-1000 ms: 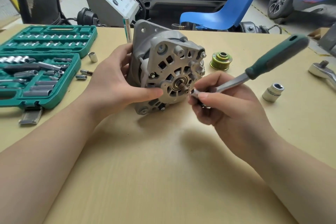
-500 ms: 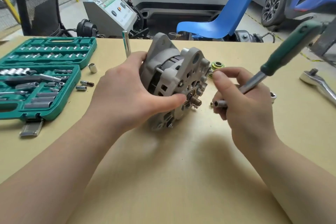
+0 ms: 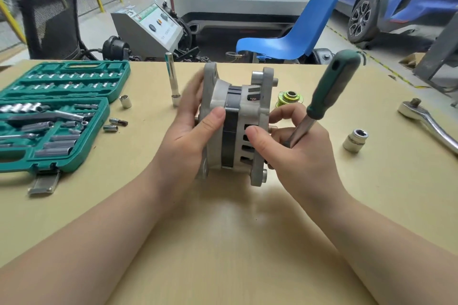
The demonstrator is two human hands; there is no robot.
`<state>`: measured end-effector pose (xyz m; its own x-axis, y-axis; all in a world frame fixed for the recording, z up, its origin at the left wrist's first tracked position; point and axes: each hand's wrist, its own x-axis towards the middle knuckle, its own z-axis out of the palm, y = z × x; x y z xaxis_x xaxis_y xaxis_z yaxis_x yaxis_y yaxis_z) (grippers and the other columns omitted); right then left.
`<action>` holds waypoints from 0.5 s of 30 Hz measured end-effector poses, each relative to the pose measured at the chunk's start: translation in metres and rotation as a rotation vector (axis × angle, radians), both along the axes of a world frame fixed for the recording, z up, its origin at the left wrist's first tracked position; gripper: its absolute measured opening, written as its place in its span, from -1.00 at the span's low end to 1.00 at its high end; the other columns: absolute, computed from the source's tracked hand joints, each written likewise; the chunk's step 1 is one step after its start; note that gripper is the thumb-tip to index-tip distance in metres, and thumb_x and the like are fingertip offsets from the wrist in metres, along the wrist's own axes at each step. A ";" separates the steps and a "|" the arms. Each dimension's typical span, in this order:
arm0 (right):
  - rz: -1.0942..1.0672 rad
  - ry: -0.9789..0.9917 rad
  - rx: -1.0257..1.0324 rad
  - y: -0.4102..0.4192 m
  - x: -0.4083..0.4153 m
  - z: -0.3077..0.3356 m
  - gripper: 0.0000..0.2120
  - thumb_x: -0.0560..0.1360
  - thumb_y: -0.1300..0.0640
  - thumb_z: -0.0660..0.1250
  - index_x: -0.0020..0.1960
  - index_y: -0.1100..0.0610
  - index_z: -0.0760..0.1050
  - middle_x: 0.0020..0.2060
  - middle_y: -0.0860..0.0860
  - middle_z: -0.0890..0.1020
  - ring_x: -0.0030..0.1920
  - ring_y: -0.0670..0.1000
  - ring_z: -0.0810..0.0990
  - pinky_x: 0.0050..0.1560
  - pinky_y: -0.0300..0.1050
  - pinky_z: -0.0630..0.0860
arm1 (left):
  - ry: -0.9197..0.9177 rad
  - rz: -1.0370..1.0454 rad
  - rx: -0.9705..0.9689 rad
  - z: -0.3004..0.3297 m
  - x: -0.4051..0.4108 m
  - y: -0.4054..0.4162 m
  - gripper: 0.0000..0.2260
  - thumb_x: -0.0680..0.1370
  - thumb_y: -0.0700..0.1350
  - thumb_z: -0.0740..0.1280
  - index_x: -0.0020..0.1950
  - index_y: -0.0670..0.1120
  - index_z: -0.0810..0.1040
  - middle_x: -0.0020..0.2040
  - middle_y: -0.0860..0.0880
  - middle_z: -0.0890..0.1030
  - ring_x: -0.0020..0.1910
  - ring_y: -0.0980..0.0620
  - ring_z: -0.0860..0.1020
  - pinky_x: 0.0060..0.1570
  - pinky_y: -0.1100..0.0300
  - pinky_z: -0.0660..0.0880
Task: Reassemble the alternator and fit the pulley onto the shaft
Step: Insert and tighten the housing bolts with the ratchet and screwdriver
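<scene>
The grey alternator (image 3: 235, 116) stands on edge mid-table, its dark stator band facing me and its shaft end turned right, hidden behind my right hand. My left hand (image 3: 190, 129) clasps its left housing, thumb on the band. My right hand (image 3: 295, 146) presses against the right housing with the thumb on its vents, while gripping a green-handled nut driver (image 3: 329, 86) that points up and right. The yellow-green pulley (image 3: 290, 98) lies on the table just behind the alternator, off the shaft.
An open green socket case (image 3: 57, 116) fills the left side, with loose sockets (image 3: 116, 125) beside it. A tall deep socket (image 3: 172, 79) stands behind my left hand. A large socket (image 3: 355, 140) and a ratchet (image 3: 428, 119) lie at right. A blue chair (image 3: 292, 37) stands beyond the far edge.
The alternator has been rotated from shaft-face-toward-me to side-on, shaft pointing right. My right hand moved from the shaft end onto the housing, still holding the driver. The view tilted upward.
</scene>
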<state>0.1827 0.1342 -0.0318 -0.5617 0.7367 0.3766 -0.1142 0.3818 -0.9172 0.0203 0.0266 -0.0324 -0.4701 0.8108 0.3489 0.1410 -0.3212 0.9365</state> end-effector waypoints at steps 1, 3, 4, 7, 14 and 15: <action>-0.002 0.003 0.008 0.000 0.000 0.000 -0.72 0.49 -0.08 0.54 0.05 -0.07 0.48 -0.43 0.25 0.59 -0.39 0.21 0.59 -0.34 -0.08 0.50 | -0.038 -0.064 0.005 0.001 -0.001 0.000 -0.44 0.66 -0.05 0.34 0.63 0.22 0.25 0.50 0.08 0.55 0.45 -0.01 0.57 0.26 0.07 0.62; -0.009 0.024 0.048 -0.003 0.001 -0.001 -0.72 0.53 -0.02 0.55 0.10 -0.05 0.47 -0.46 0.21 0.58 -0.43 0.14 0.56 -0.34 -0.15 0.47 | -0.031 -0.085 -0.007 0.000 -0.005 -0.001 -0.38 0.63 -0.02 0.36 0.66 0.21 0.25 0.45 0.11 0.59 0.40 0.00 0.61 0.18 0.14 0.64; -0.022 0.041 0.081 -0.005 0.002 -0.002 -0.72 0.55 0.01 0.54 0.12 -0.04 0.47 -0.48 0.17 0.57 -0.45 0.08 0.55 -0.35 -0.18 0.47 | -0.024 -0.075 -0.006 0.000 -0.006 -0.001 -0.37 0.61 0.00 0.37 0.66 0.22 0.25 0.45 0.12 0.60 0.40 0.01 0.61 0.18 0.15 0.64; -0.039 0.087 0.132 -0.011 0.001 -0.001 -0.87 0.63 0.07 0.43 0.10 -0.02 0.49 -0.40 0.11 0.64 -0.39 0.12 0.61 -0.36 0.01 0.55 | 0.001 -0.037 -0.001 -0.004 -0.007 -0.002 -0.43 0.66 0.00 0.35 0.63 0.29 0.26 0.47 0.15 0.58 0.44 0.03 0.57 0.27 0.10 0.61; 0.029 0.087 0.119 0.000 0.007 0.004 -0.94 0.62 0.18 0.36 0.02 0.08 0.61 -0.30 -0.01 0.64 -0.27 0.00 0.63 -0.24 -0.25 0.51 | 0.041 0.072 -0.022 -0.002 -0.008 -0.008 -0.57 0.70 0.05 0.27 0.59 0.17 0.42 0.41 0.12 0.63 0.40 0.04 0.60 0.37 -0.12 0.55; 0.029 0.070 0.161 0.002 0.008 0.004 -0.95 0.61 0.18 0.37 0.02 0.08 0.62 -0.29 -0.04 0.64 -0.27 0.02 0.63 -0.23 -0.22 0.50 | 0.031 0.064 -0.027 -0.001 -0.007 -0.008 -0.57 0.70 0.04 0.26 0.59 0.15 0.42 0.39 0.11 0.64 0.37 0.03 0.62 0.32 -0.08 0.60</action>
